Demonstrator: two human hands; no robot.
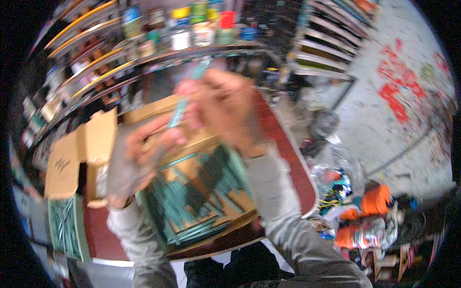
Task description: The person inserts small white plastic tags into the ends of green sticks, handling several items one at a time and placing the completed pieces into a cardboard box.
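Observation:
Above an open cardboard box (pixel 240 224), both hands are raised with a slim teal pen-like stick (pixel 178 114) between them. My right hand (pixel 229 103) is closed round its middle and upper part, and a pale tip sticks out beyond the fingers. At the lower end, the thumb and fingertips of my left hand (pixel 139 156) pinch the same stick. Motion blur hides the fine detail. Beneath the hands, many similar teal sticks (pixel 177 204) lie in the box, some in rows and some loose, with brown cardboard showing between them.
Left of the box, an open carton (pixel 63 165) and a narrow tray of teal sticks (pixel 67 228) stand on the dark red table (pixel 288 177). Behind are a shelf of jars (pixel 180 38) and stacked racks (pixel 331 36). Orange containers (pixel 374 200) and plastic bags (pixel 338 161) lie right.

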